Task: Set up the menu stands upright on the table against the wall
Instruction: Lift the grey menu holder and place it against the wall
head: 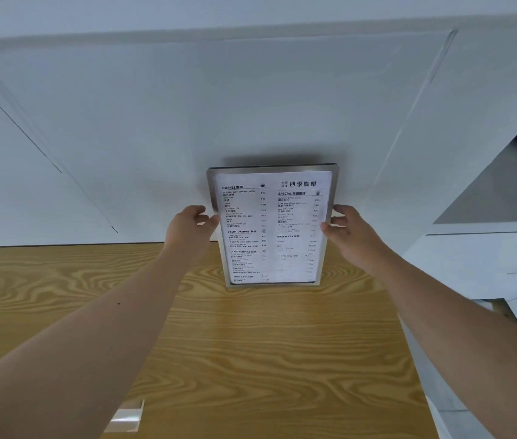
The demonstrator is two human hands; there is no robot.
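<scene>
While the left hand pinches the left edge of the menu stand, the stand sits upright on the wooden table, back at the white wall. Right hand clamps its right edge, thumb in front.

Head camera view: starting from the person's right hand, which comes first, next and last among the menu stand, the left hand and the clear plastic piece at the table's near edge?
From the right hand:
1. Menu stand, gripped at its right edge.
2. Left hand, across on the stand's left edge.
3. Clear plastic piece, far down at the near left.
</scene>
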